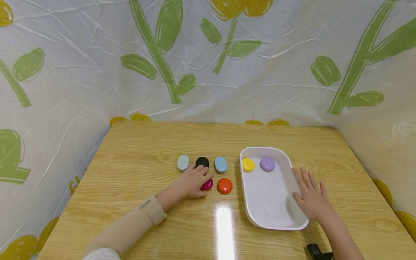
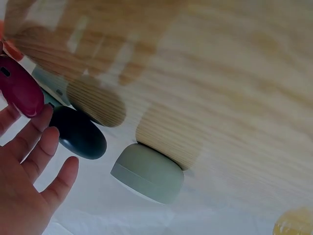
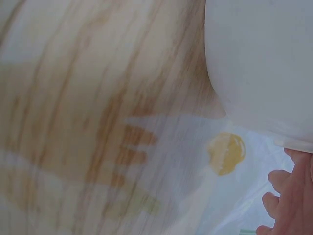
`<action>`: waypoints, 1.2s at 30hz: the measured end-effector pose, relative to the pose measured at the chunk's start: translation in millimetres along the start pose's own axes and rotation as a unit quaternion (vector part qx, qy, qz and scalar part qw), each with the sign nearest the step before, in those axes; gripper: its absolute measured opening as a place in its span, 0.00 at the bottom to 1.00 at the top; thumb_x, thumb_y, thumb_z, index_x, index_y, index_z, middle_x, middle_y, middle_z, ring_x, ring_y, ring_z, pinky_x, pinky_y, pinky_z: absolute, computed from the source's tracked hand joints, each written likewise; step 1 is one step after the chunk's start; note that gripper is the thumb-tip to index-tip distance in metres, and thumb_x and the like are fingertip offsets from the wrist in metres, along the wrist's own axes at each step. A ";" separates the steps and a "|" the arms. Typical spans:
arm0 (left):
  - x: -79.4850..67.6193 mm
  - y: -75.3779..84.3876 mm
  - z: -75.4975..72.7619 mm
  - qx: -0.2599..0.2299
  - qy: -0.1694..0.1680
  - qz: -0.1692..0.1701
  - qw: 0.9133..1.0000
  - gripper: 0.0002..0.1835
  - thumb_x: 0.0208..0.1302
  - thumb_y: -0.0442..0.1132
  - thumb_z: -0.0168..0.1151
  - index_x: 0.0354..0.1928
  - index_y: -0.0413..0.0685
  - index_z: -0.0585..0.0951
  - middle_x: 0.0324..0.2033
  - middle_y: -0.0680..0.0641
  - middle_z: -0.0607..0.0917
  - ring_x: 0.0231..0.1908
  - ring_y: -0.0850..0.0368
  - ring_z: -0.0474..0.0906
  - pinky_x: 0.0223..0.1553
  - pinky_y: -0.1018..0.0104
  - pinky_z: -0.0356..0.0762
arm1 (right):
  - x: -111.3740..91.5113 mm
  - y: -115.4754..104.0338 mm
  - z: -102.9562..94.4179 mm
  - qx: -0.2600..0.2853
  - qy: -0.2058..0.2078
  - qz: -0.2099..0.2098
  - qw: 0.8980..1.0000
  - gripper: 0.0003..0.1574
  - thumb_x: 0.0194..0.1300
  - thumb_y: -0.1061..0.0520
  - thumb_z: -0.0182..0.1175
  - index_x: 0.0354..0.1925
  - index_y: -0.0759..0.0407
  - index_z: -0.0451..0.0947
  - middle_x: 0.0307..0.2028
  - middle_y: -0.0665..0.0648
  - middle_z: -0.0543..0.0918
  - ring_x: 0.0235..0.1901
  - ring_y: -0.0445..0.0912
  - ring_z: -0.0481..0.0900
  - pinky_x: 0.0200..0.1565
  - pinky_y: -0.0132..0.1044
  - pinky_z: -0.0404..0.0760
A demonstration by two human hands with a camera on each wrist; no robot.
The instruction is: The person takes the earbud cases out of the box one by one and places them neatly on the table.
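My left hand [image 1: 193, 182] reaches over the table, its thumb and fingers to either side of a glossy magenta pebble-shaped case [image 1: 207, 185], gripping it. In the left wrist view this magenta case [image 2: 22, 88] shows a small dark slot. The other fingers of that hand come close to a black rounded case [image 1: 202, 162]. To the left is a pale green oval case [image 1: 183, 163]. A light blue oval case [image 1: 220, 164] and an orange-red round one [image 1: 224, 185] are to the right. My right hand [image 1: 312, 198] lies with straight fingers along the right rim of a white tray [image 1: 268, 213].
Inside the tray's far end are a yellow round piece [image 1: 248, 165] and a purple one [image 1: 267, 164]. A black object [image 1: 316, 251] shows at the near edge by my right forearm. Flower-patterned sheeting [image 1: 227, 97] surrounds the wooden table [image 1: 146, 144].
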State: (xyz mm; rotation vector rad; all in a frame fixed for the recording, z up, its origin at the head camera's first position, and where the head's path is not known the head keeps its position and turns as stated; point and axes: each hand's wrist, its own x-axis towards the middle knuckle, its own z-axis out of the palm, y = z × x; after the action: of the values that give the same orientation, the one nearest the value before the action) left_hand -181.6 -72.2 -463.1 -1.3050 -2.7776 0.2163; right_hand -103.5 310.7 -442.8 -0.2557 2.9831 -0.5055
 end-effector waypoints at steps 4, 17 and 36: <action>-0.8 0.2 -0.4 -0.002 -0.005 -0.001 1.000 0.27 0.53 0.58 0.57 0.53 0.55 0.72 0.46 0.52 0.76 0.47 0.54 0.68 0.51 0.55 0.63 | -0.3 -0.9 -0.6 0.002 -0.003 0.001 1.000 0.44 0.69 0.54 0.42 0.71 0.49 0.26 0.69 0.62 0.26 0.66 0.60 0.21 0.57 0.61 0.18; 0.4 1.2 -5.0 -0.006 -0.014 -0.003 1.000 0.26 0.51 0.58 0.58 0.52 0.56 0.74 0.47 0.51 0.76 0.47 0.54 0.69 0.49 0.57 0.64 | 0.0 -0.4 -0.1 0.001 0.000 -0.001 1.000 0.44 0.69 0.54 0.42 0.71 0.49 0.26 0.69 0.62 0.27 0.67 0.60 0.22 0.57 0.62 0.20; 89.7 21.0 -47.2 -0.009 0.049 0.022 0.999 0.28 0.59 0.58 0.45 0.60 0.59 0.68 0.51 0.55 0.71 0.50 0.58 0.64 0.55 0.58 0.60 | 0.0 0.5 -0.5 -0.001 0.002 -0.003 1.000 0.44 0.69 0.53 0.42 0.71 0.48 0.26 0.69 0.62 0.27 0.67 0.60 0.22 0.58 0.61 0.19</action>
State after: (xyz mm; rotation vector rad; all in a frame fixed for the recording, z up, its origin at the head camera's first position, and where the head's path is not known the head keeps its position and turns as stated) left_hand -217.3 14.7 -419.8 -1.3436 -2.6786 0.1258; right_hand -103.6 311.4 -442.5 -0.2635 2.9874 -0.5034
